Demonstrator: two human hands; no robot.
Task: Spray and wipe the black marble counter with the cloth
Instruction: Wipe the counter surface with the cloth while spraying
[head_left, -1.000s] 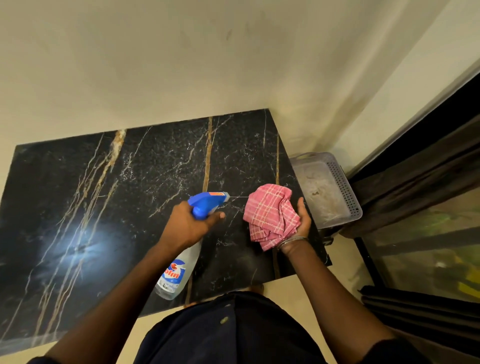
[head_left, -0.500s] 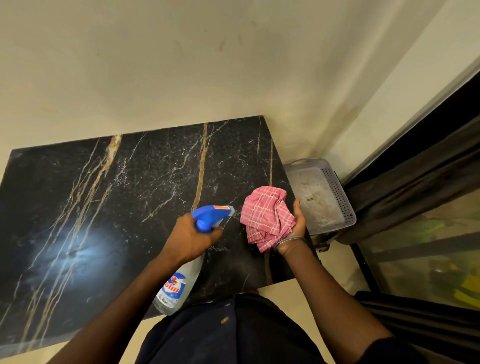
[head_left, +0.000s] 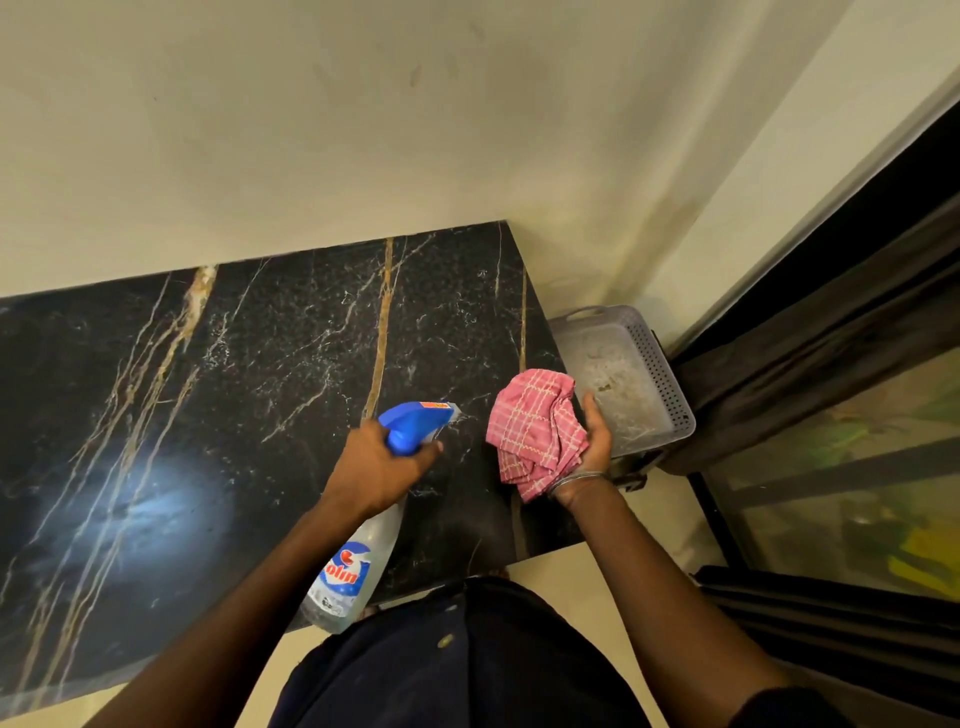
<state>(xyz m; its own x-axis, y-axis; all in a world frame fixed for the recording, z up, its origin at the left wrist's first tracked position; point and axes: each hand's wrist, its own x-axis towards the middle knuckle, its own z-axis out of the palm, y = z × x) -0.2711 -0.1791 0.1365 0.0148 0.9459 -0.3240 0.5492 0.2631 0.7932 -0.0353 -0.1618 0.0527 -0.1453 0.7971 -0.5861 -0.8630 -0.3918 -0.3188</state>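
- A person's left hand (head_left: 374, 467) grips the neck of a spray bottle (head_left: 358, 566), fingers curled round it and one finger hooked at the blue trigger; the bottle is tilted, base toward the body and nozzle aimed over the right part of the slab
- The right hand (head_left: 595, 441) holds a bunched pink checked cloth (head_left: 535, 431), fingers closed round its folds and thumb raised; the cloth is lifted at the right end of the stone, apparently not pressed to it
- The black marble counter (head_left: 234, 389), veined in gold and white, runs from the hands away to the left, its far edge meeting a cream wall (head_left: 363, 130)
- No wet patch or wipe streak can be made out on the stone; pale flecks near the nozzle could be mist or veining, and that cannot be told
- A soft reflection (head_left: 156, 509) lies on the left part
- A grey perforated basket (head_left: 670, 379) sits just beyond the right end
- Judged from this, the job is at its spraying stage; wiping appears not yet begun, and nearly the whole surface is left to do
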